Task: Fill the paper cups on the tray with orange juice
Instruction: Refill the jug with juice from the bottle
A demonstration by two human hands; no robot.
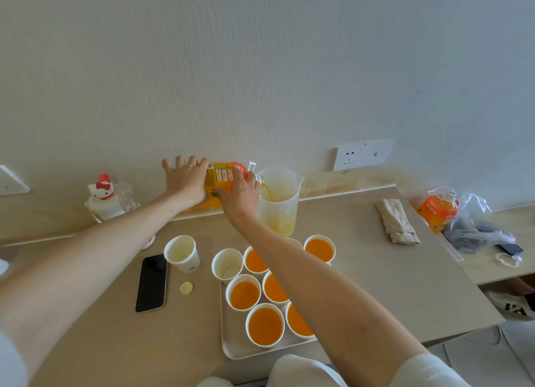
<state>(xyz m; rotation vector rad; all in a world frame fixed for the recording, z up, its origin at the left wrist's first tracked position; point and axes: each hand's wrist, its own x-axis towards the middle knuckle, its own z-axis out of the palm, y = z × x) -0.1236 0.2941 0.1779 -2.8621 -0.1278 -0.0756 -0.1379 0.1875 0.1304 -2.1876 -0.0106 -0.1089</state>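
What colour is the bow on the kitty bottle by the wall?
Red. The bow shows best in the head view.

No legible text, even on bottle (221, 174).

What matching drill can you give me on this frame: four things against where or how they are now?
Things:
1. juice bottle
2. measuring jug
3. phone
4. cloth

States:
a. folded, right of the tray
b. tipped sideways, pouring; left hand rests on it, right hand grips it
c. lying flat, left of the tray
d. upright behind the tray, taking juice

Pairs: 1-b, 2-d, 3-c, 4-a
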